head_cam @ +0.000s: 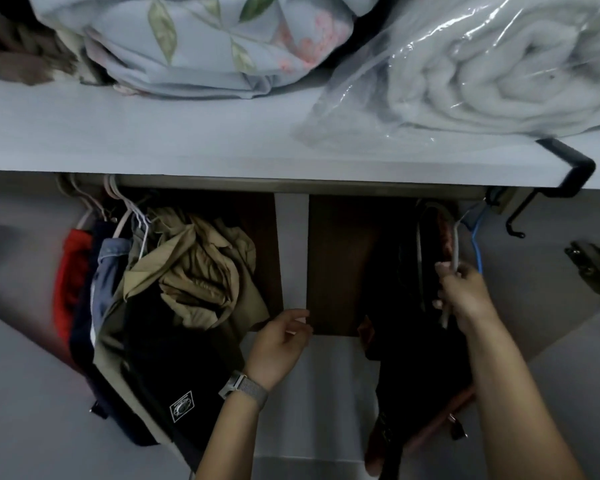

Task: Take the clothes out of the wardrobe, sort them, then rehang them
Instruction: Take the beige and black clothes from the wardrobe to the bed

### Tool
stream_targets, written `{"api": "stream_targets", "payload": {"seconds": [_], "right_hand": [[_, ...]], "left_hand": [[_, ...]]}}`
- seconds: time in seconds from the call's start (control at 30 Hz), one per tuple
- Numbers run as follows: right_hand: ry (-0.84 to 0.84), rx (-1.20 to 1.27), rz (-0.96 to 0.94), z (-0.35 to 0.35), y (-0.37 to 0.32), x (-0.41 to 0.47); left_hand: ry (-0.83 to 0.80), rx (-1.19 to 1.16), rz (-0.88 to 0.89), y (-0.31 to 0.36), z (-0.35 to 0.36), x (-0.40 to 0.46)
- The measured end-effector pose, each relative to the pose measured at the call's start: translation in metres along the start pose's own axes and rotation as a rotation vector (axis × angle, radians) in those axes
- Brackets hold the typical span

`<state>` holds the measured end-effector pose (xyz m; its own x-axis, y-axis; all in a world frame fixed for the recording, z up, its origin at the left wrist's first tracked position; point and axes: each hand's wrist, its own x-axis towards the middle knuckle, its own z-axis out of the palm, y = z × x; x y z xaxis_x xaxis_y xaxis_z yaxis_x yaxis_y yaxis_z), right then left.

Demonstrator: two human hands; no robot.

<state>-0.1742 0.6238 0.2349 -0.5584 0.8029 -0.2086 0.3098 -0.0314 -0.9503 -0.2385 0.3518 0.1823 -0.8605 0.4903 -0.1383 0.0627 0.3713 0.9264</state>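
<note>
Right of centre, the dark garment on a pale grey hanger (456, 247) hangs under the rail, and the right hand (465, 292) is curled tight round that hanger. Lower centre, the left hand (281, 344) hovers loosely open, holding nothing, beside the crumpled khaki jacket (198, 271).

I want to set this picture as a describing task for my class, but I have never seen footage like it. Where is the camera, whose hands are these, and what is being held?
There is one picture, taken by a camera worn on a person's head, looking into a wardrobe. On the shelf lie a floral quilt and a blanket in a plastic bag. Below it, clothes hang on the rail, among them a khaki garment. The right hand grips a hanger carrying dark clothes. The left hand, a watch on its wrist, is relaxed and holds nothing.
</note>
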Motion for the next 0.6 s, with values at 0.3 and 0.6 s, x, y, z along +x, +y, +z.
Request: {"api": "stream_targets", "payload": {"seconds": [0.3, 0.6], "right_hand": [[-0.145, 0.355, 0.119, 0.034, -0.021, -0.026], [-0.334, 0.327, 0.053, 0.095, -0.030, -0.079]], "left_hand": [[0.040, -0.051, 0.014, -0.015, -0.036, 0.014], [0.139, -0.030, 0.026, -0.029, -0.088, 0.005]]}}
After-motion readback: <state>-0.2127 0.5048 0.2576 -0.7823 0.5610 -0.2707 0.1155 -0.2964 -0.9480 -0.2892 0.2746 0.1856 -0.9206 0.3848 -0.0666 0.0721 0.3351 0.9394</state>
